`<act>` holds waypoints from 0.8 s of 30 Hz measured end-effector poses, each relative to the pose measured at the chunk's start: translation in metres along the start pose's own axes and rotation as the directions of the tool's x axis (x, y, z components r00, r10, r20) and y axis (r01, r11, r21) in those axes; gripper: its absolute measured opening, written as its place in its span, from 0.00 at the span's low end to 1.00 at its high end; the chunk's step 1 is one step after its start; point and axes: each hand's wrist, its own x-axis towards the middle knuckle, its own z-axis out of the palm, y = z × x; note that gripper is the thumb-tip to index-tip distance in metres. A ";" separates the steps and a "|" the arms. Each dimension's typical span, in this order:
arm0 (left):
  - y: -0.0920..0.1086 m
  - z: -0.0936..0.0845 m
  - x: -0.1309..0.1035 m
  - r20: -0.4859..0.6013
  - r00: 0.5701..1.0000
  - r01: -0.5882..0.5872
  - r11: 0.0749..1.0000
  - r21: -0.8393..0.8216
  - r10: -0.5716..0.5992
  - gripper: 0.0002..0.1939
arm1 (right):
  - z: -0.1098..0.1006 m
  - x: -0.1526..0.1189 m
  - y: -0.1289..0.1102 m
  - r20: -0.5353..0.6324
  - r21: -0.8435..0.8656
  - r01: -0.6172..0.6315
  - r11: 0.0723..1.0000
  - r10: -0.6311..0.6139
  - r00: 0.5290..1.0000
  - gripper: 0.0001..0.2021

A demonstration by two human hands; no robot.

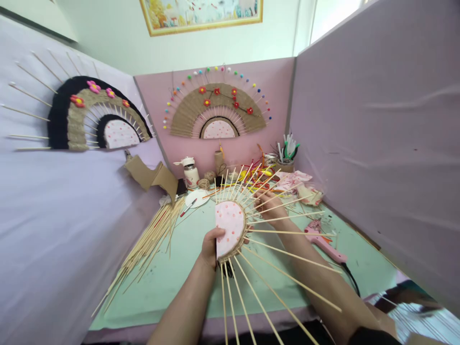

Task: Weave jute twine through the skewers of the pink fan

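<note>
My left hand (209,245) grips the straight edge of a half-circle fan piece (230,221), thumb on its pink dotted face and fingers mostly behind. Thin wooden sticks (293,234) spread out from its curved rim, which is edged with brown twine. Dark strands hang at the lower end of the rim. Behind the upper right sticks is my right hand (270,207), its fingers curled together close to the sticks. Sticks partly cover those fingers, and what they pinch cannot be made out.
Loose sticks (151,239) lie at left near a marker (188,208) and a white disc (197,198). A pink glue gun (327,245) with a black cord rests at right. Craft supplies crowd the back, below a finished fan (219,103); another fan (61,112) hangs left.
</note>
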 end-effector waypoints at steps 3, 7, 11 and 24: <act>0.002 0.001 -0.002 0.008 1.000 -0.016 1.000 0.008 0.016 0.40 | 0.022 0.006 0.015 -0.016 -0.121 0.003 0.993 -0.005 1.000 0.06; 0.001 0.002 -0.002 0.004 0.998 -0.058 0.998 0.029 0.058 0.40 | 0.043 0.012 0.034 -0.002 -0.227 0.030 0.973 -0.031 1.000 0.08; 0.001 -0.002 -0.001 -0.016 0.994 -0.109 0.994 0.002 0.109 0.38 | 0.044 0.011 0.046 0.053 -0.289 0.009 0.957 0.007 0.999 0.08; -0.004 -0.019 -0.008 0.070 0.989 -0.126 0.992 -0.020 0.127 0.35 | 0.049 -0.014 0.014 0.513 -0.196 -0.269 0.943 0.333 0.791 0.06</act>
